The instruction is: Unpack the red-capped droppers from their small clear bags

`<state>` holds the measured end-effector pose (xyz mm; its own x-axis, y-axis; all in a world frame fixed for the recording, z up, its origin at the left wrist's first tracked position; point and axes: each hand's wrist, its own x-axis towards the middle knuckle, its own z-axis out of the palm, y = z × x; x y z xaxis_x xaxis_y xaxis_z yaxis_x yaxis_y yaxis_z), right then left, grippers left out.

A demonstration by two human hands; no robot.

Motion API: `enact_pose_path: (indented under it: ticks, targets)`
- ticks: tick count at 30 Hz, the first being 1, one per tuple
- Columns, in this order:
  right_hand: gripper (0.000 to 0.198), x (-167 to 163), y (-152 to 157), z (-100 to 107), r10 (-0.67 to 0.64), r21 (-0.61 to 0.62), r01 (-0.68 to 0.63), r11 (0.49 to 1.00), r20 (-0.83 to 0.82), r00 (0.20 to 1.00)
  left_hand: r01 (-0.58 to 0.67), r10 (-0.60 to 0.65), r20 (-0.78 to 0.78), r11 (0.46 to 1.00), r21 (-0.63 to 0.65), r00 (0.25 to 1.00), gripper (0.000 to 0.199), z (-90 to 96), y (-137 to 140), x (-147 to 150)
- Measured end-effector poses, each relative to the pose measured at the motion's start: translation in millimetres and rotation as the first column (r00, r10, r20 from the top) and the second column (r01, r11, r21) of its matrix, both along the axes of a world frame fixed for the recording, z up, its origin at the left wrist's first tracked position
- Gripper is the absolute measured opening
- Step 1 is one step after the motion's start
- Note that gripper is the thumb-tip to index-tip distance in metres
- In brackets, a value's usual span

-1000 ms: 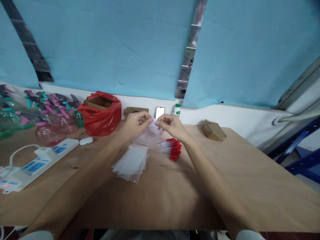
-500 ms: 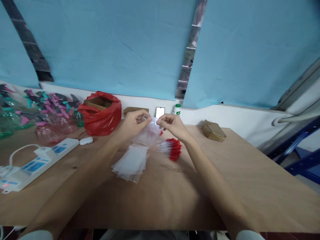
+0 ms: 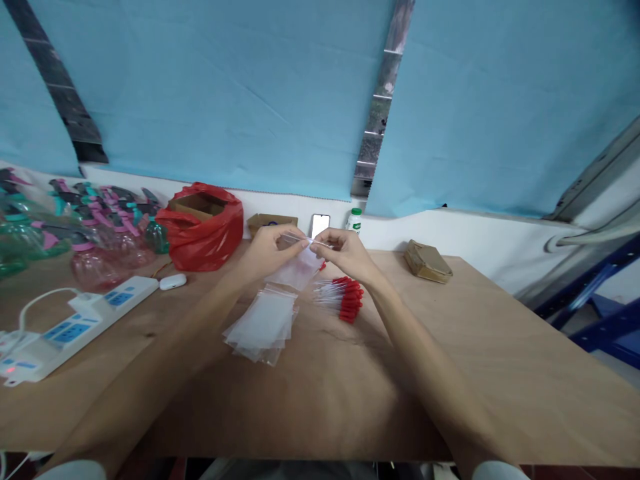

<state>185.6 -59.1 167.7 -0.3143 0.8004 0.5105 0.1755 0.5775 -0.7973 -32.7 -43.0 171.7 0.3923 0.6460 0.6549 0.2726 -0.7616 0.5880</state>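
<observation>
Left hand (image 3: 275, 247) and right hand (image 3: 345, 250) both clamped, thumb to fingers, on the top edge of a clear plastic bag (image 3: 296, 272). Thumb tips nearly meet at the middle of that edge; cannot tell whether they touch. Bag hangs below the fingers, over the middle of the desk (image 3: 500, 360); whether its lower end meets the wood is unclear. A speck of red shows at the bag's right side (inside it or behind it, cannot tell).

Just nearer the wearer: a loose, fanned pile of flat clear bags (image 3: 263, 319), edges overlapping. To the right of the pile, below the right hand: a bunch of sticks (image 3: 352, 299), red ends to the right, thin pale stems to the left.

Beyond the hands, along the wall: a small cardboard box (image 3: 260, 219), partly hidden by the left hand; a phone (image 3: 320, 224), upright, screen lit white; a white bottle (image 3: 355, 221), green cap.

Left side of desk: a red bag (image 3: 213, 237) around an open carton, spray bottles (image 3: 123, 248) in pink and green, a white case (image 3: 173, 282), a power strip (image 3: 120, 301). Right side: a brown packet (image 3: 427, 260), well apart from the hands.
</observation>
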Motion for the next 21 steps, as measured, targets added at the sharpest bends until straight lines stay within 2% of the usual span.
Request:
enact_pose_path:
  ticks: [9,21]
  targets:
    - [0.035,0,-4,4,0.025,-0.009,-0.026,1.000,-0.026,0.999,-0.011,0.011,0.002,0.999,0.042,1.000,0.023,-1.4,-1,3]
    - [0.037,3,-1,3,0.004,-0.004,-0.004,1.000,-0.055,0.998,-0.006,0.012,0.089,0.997,-0.075,0.996,0.025,9.1,-8,-3]
